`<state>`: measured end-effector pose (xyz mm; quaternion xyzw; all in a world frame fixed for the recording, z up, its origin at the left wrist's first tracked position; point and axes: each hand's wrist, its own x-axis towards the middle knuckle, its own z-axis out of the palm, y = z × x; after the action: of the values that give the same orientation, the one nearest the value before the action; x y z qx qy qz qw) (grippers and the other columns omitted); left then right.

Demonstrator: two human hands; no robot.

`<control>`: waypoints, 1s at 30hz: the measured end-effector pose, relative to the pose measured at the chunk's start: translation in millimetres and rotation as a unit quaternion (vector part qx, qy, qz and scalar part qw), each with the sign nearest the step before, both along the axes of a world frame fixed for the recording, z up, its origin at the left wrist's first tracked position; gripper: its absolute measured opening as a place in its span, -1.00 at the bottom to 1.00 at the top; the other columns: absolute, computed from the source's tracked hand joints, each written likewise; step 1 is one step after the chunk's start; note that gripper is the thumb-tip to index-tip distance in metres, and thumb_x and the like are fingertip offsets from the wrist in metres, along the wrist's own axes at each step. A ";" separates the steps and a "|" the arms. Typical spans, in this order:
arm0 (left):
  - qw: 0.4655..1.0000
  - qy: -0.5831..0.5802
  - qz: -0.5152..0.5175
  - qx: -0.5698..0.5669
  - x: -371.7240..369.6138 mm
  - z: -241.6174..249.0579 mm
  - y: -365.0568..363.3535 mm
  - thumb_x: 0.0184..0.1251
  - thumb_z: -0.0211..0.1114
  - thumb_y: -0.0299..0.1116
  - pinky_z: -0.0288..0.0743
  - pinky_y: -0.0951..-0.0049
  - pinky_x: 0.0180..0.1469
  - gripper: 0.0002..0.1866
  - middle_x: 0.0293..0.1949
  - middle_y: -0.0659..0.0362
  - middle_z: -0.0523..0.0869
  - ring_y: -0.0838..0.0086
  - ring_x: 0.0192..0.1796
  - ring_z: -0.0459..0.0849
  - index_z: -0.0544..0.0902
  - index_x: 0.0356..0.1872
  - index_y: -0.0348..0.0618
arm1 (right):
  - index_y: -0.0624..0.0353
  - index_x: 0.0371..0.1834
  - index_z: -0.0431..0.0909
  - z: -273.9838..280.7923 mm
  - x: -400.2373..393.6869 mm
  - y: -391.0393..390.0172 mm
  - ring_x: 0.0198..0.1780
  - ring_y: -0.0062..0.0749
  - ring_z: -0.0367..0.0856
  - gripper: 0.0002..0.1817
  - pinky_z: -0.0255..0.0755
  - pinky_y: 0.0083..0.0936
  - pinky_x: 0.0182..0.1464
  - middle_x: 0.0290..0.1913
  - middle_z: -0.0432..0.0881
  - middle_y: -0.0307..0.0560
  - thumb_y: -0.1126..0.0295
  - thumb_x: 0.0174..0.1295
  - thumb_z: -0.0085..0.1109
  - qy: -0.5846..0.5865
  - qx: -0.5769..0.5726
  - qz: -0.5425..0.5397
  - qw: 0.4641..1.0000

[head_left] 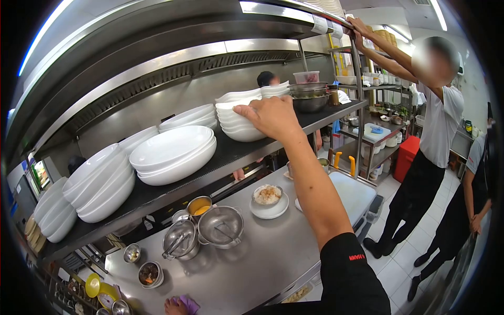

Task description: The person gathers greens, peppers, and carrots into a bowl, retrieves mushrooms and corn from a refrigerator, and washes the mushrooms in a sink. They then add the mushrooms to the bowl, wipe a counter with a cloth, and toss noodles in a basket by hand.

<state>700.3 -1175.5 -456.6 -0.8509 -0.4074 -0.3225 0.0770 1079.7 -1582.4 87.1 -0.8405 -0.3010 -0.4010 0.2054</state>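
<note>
Bowl stack (242, 132): while the right hand (274, 116) arches part-open over its rim, grip uncertain, it sits nested on the shelf (325, 121), no bowl lifted clear.
Left hand (175, 306): below the shelf, by a purple cloth (189, 304); hold unclear.
Rice bowl (267, 195): filled, below the shelf.
Sleeve (349, 273): red letters, illegible.

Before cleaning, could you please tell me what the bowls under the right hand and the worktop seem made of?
The bowls under the right hand look like smooth, glossy white ceramic, judging by their highlights, though melamine is possible. The worktop appears to be satin-finished stainless steel: grey, with soft, blurred reflections.
</note>
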 end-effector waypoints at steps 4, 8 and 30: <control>1.000 -0.002 0.000 -0.016 -3.1 -3.0 4.1 0.37 0.14 -0.05 0.58 0.02 0.04 -0.61 -0.06 -0.12 0.75 -0.02 -0.04 0.70 0.75 -0.18 -0.15 | 0.11 -0.17 0.78 21.4 5.9 -3.9 -0.07 0.02 0.70 -0.35 0.46 -0.08 0.10 -0.22 0.75 0.14 -0.24 0.39 -0.10 0.076 -0.034 0.020 0.996; 1.000 -0.003 0.002 -0.020 -2.8 1.3 -0.5 0.37 0.15 -0.03 0.57 0.02 0.08 -0.60 -0.04 -0.14 0.75 -0.03 0.00 0.70 0.75 -0.16 -0.16 | 0.11 -0.11 0.76 39.9 -5.1 -1.1 -0.07 0.05 0.70 -0.40 0.53 -0.14 0.06 -0.21 0.74 0.16 -0.21 0.36 -0.02 0.081 -0.026 0.003 0.996; 0.996 0.035 -0.019 -0.077 -2.9 25.4 -16.4 0.44 0.06 -0.01 0.51 0.04 0.21 -0.54 0.08 -0.14 0.70 -0.03 0.14 0.64 0.73 0.00 -0.14 | 0.25 -0.35 0.54 -122.9 -139.6 -172.8 -0.39 -0.24 0.48 -0.55 0.35 -0.42 -0.37 -0.40 0.52 -0.04 0.15 -0.04 0.57 -0.082 0.181 0.017 0.980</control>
<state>697.4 -1191.9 -431.2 -0.8726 -0.4121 -0.2614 0.0190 940.2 -1755.2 -35.8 -0.7486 -0.2533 -0.5127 0.3354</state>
